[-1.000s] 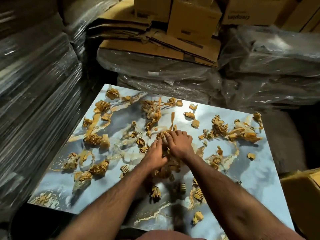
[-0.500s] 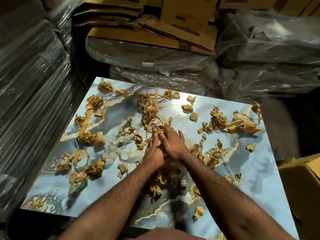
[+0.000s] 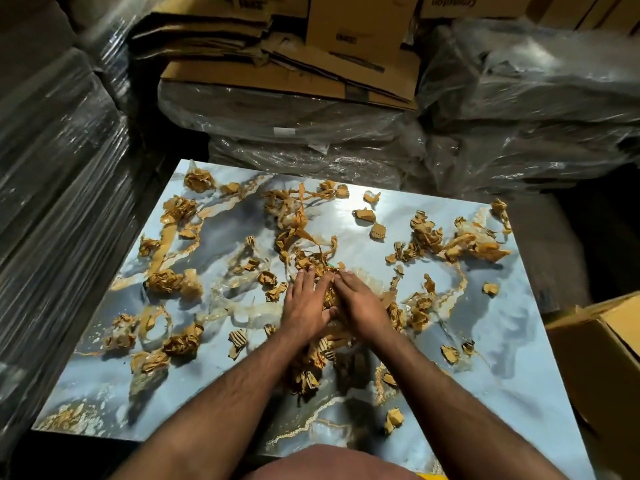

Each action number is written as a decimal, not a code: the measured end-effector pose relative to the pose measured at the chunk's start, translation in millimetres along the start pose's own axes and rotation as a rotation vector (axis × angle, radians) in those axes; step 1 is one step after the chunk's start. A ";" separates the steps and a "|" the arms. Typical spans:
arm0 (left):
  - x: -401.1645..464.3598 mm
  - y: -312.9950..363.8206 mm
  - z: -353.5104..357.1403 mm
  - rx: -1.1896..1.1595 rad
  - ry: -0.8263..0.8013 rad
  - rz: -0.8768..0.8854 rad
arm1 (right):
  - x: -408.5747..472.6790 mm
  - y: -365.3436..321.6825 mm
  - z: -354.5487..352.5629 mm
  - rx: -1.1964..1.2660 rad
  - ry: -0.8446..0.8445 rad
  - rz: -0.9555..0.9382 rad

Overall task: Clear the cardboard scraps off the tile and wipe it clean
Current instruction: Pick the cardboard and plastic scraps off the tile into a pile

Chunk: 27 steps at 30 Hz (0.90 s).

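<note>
A glossy blue marbled tile (image 3: pixel 512 368) lies flat in front of me, strewn with several crumpled brown cardboard scraps (image 3: pixel 162 282) and strips of clear tape. My left hand (image 3: pixel 304 306) and my right hand (image 3: pixel 360 303) lie side by side near the tile's middle, fingers straight, pressing on a heap of scraps (image 3: pixel 311 263) that runs under both palms toward me. More scraps (image 3: pixel 474 245) sit at the far right, and small loose bits (image 3: pixel 393 419) lie near the front edge.
Plastic-wrapped pallets stand on the left (image 3: pixel 52 202) and behind the tile (image 3: pixel 294 133). Flattened cardboard boxes (image 3: pixel 294 71) are stacked on top at the back. An open cardboard box (image 3: pixel 602 355) sits at the tile's right edge.
Both hands have slid a little farther out over the heap, and their fingers have straightened from a curled pose. The camera has tilted slightly.
</note>
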<state>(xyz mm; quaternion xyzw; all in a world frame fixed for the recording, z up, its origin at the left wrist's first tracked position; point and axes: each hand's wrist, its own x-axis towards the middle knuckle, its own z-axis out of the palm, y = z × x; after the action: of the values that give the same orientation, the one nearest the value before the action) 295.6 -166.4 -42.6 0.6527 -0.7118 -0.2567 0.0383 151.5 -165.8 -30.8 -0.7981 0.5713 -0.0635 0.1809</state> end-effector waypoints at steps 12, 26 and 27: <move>-6.2 1.4 -33.1 0.114 -0.057 0.041 | 4.7 3.8 -22.9 0.031 0.018 -0.044; 5.7 79.8 -37.1 -0.120 0.377 0.257 | -45.5 65.7 -88.1 0.438 0.506 0.089; 11.2 94.7 -34.9 -0.130 0.379 0.270 | -50.9 83.7 -93.1 0.432 0.525 0.120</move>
<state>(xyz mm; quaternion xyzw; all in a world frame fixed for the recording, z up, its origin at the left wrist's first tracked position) 221.4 -186.5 23.8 0.5843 -0.7547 -0.1674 0.2472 31.1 -161.9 30.6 -0.6628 0.6175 -0.3755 0.1961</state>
